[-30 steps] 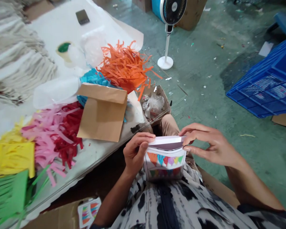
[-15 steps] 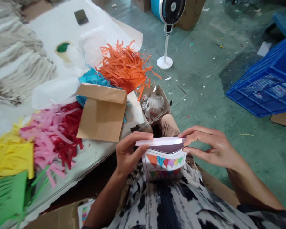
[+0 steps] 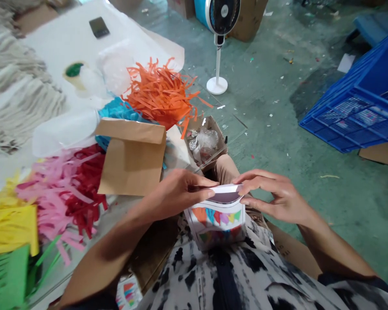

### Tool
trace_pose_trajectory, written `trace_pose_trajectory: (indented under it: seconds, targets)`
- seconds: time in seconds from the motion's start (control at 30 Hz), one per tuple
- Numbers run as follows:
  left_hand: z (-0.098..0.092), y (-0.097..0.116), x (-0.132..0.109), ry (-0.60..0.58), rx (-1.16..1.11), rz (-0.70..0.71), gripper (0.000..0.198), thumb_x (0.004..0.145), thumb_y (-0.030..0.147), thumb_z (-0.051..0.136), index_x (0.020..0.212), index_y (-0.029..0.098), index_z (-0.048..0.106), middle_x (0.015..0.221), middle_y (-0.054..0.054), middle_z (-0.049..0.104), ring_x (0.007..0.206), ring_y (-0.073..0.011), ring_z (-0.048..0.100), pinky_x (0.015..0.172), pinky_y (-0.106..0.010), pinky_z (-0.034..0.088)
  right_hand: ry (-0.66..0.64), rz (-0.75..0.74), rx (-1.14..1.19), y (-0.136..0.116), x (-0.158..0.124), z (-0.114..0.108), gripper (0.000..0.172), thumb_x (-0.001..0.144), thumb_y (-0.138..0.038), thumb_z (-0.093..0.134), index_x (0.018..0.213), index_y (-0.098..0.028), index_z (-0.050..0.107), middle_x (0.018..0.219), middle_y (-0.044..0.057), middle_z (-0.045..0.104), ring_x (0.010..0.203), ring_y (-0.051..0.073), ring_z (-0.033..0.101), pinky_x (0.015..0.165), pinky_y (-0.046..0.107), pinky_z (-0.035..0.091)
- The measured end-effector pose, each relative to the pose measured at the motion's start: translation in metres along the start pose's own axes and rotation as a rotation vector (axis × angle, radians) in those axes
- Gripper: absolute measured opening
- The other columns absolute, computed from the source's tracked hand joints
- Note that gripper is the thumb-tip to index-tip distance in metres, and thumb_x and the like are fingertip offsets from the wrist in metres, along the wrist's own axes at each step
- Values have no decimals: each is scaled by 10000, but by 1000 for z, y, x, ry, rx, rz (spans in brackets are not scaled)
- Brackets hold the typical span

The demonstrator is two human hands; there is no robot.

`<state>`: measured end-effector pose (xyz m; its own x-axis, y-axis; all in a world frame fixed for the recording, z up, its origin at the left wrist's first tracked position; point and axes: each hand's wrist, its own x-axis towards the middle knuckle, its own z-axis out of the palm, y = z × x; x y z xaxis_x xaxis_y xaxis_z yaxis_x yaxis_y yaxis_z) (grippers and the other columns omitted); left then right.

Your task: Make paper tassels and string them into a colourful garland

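A small white printed packet (image 3: 218, 219) with a row of coloured tassels on its front rests against my patterned top. Its mouth gapes a little, and a pale strip (image 3: 226, 188) runs along the far edge. My left hand (image 3: 177, 193) pinches the left corner of the mouth between thumb and fingers. At the right corner, my right hand (image 3: 274, 193) grips the rim with thumb below and fingers above. What lies inside the packet cannot be made out. A brown paper envelope (image 3: 131, 168) with a folded top lies on the table to the left.
Fringed paper lies on the white table: orange (image 3: 160, 92), blue (image 3: 119, 110), red (image 3: 89, 168), pink (image 3: 51, 185), yellow (image 3: 11, 228) and green (image 3: 9, 273). A box of plastic scraps (image 3: 207, 142), a white fan (image 3: 218, 51) and a blue crate (image 3: 352, 107) stand beyond.
My left hand has shifted right along the packet's mouth, its forearm now reaching across from the left. My right hand keeps its hold at the right corner. The view has turned slightly.
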<state>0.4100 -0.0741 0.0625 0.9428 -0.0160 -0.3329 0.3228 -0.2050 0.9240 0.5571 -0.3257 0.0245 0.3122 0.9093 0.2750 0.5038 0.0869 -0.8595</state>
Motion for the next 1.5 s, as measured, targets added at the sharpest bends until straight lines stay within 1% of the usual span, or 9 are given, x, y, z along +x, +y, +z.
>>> trace_pose_trajectory:
  seconds: [0.13,0.33,0.67,0.83,0.97,1.07,1.23,1.33,1.5]
  targets:
    - [-6,1,1,-151,-5,-51,359,933,305,718,1275,235,803,1164,-61,827,921,-232,780,759,-269,621,64,13,90,3,0,5,262,921,-212,816,1157,-240,707,1156,68,782,1058,191,760,893,321,633]
    - [-12,5,2,-244,-115,-58,370,878,292,785,1235,201,822,1050,-74,843,911,-255,799,740,-272,631,23,-8,161,4,2,3,302,925,-167,799,1214,-238,742,1135,68,798,1054,195,764,903,327,631]
    - [14,-2,-1,4,-123,-93,321,829,217,806,1148,213,845,1150,-69,834,1025,-268,801,844,-303,637,-23,59,115,3,2,-7,165,1000,-174,672,1125,-244,753,1097,62,781,958,178,741,811,310,583]
    - [23,-6,2,77,-237,-140,338,738,271,893,1033,161,768,947,-76,834,864,-227,783,713,-258,565,-56,71,-58,-1,5,-9,211,909,-352,811,1030,-240,680,1029,57,735,905,208,703,789,325,562]
    - [28,-1,4,127,-273,-151,279,737,296,889,886,164,694,841,-44,801,775,-197,744,667,-247,501,-156,-1,-178,-14,21,-2,382,935,-353,773,1295,-262,684,1230,94,740,1071,248,724,870,347,599]
    - [28,-2,2,135,-327,-117,351,709,341,919,853,177,645,816,-31,782,751,-189,726,660,-254,495,-224,-64,-142,-20,31,4,339,987,-283,712,1326,-299,710,1289,67,757,1128,219,741,925,324,604]
    - [23,-23,-10,91,-555,-33,298,831,426,856,933,180,720,1062,-106,805,963,-233,764,822,-314,569,-187,-1,-114,-14,27,6,314,992,-230,709,1291,-319,744,1287,50,771,1101,193,759,910,295,611]
    - [27,-38,-21,180,-706,38,270,926,463,774,1014,212,723,1244,-130,788,1136,-272,755,913,-365,590,-171,9,-142,-9,19,4,352,976,-233,727,1316,-327,733,1287,54,771,1097,209,764,908,308,623]
    - [40,-53,-32,352,-773,95,249,888,388,833,997,186,737,1220,-136,805,1143,-272,767,965,-360,582,-191,-3,-175,-10,18,2,382,970,-228,726,1335,-340,715,1285,47,766,1084,212,765,903,311,626]
